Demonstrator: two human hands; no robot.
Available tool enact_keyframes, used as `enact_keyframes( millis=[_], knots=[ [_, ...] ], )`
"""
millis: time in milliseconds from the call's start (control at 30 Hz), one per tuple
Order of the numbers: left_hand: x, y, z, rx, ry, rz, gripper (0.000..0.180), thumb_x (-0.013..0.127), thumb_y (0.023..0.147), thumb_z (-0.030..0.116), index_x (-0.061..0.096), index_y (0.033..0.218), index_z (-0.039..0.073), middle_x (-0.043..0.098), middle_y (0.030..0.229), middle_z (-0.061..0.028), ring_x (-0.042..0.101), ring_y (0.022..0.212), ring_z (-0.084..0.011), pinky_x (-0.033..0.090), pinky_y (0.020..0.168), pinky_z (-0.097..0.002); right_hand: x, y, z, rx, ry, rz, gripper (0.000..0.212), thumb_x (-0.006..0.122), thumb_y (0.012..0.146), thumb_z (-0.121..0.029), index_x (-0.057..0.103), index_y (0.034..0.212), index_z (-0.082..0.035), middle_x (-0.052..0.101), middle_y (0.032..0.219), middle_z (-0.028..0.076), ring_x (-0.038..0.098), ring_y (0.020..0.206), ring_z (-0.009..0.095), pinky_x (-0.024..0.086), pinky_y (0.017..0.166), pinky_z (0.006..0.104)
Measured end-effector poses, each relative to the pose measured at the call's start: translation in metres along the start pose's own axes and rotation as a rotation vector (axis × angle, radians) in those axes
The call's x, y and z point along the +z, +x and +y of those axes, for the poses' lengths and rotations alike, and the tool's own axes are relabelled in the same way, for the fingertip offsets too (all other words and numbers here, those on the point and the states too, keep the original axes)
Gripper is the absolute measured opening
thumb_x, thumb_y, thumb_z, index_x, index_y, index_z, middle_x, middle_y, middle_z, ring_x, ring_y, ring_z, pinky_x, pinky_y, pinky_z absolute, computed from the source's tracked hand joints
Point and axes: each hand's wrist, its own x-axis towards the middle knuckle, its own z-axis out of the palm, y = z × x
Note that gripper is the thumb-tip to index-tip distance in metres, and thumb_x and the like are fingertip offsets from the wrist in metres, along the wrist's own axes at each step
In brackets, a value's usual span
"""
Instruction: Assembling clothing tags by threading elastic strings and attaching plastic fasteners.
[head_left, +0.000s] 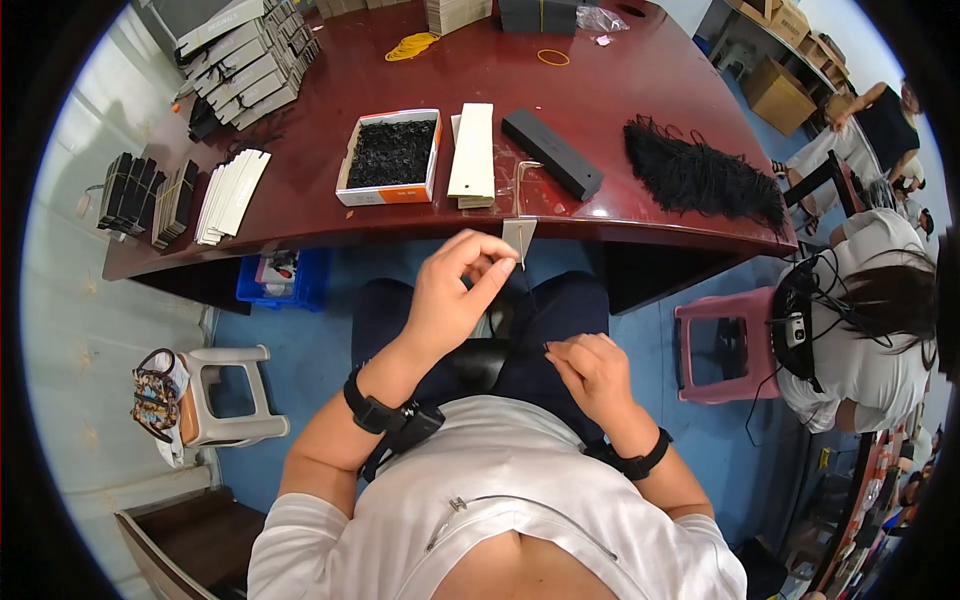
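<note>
1. Anchoring everything: dark red glossy table (520,80), curved front edge, smooth hard top; all places below are relative to it.
2. Loose fluffy black string pile (700,175) sits on its right end, probably feed stock kept near the right hand.
3. Open white-and-orange cardboard box (390,157) at front centre holds more tangled black strings, walls stopping spill.
4. Matte black rectangular bar (552,152) lies diagonal right of the box; stack of cream card strips (473,152) lies between the two, flat and squared, easy to peel one off.
5. Fanned white tags (232,195) plus bundled black ones sit at the left front.
6. Left hand (452,300) is raised just below the front edge, thumb and forefinger closed in a pinch on a small pale card tag (519,238), other fingers loosely curled; held up likely for sight line.
7. Right hand (590,372) is lower, over the lap, fingers curled nearly closed; a thin black thread seems to run up to the tag, though the grip itself is too small to confirm.
</note>
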Motion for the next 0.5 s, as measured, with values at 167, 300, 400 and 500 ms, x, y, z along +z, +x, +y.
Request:
enact_keyframes(
  millis=[167,300,400,500],
  knots=[
    [0.001,0.018,0.012,0.349,0.646,0.136,0.028,0.063,0.081,0.006,0.062,0.108,0.008,0.057,0.097,-0.0061,0.061,0.074,-0.021,0.048,0.064,-0.0296,-0.017,0.003,-0.013,-0.085,-0.016,0.01,0.011,0.071,0.075,-0.007,0.066,0.084,-0.005,0.062,0.073,0.005,0.059,0.065,0.022,0.044,0.058,0.0319],
    [0.007,0.022,0.011,0.286,0.668,0.141,0.029,0.063,0.08,0.006,0.062,0.109,0.009,0.057,0.101,-0.0055,0.061,0.076,-0.0244,0.049,0.065,-0.0322,-0.022,0.005,-0.019,-0.132,0.019,-0.012,0.011,0.073,0.074,-0.008,0.066,0.082,-0.005,0.061,0.069,0.005,0.059,0.061,0.021,0.043,0.056,0.0317],
    [0.009,0.023,0.011,0.278,0.668,0.157,0.028,0.063,0.08,0.006,0.063,0.108,0.009,0.056,0.104,-0.0053,0.061,0.077,-0.0233,0.049,0.065,-0.0319,-0.026,0.004,-0.02,-0.127,0.028,-0.018,0.01,0.073,0.073,-0.008,0.067,0.081,-0.005,0.062,0.068,0.005,0.06,0.061,0.021,0.043,0.056,0.0321],
    [0.01,0.022,0.016,0.256,0.58,0.127,0.022,0.063,0.08,0.005,0.063,0.101,0.008,0.057,0.104,-0.0068,0.061,0.077,-0.0232,0.049,0.066,-0.0319,-0.025,0.0,-0.022,-0.175,0.011,-0.038,0.012,0.072,0.073,-0.009,0.067,0.083,-0.006,0.06,0.067,0.005,0.059,0.062,0.022,0.044,0.058,0.0326]
  ],
)
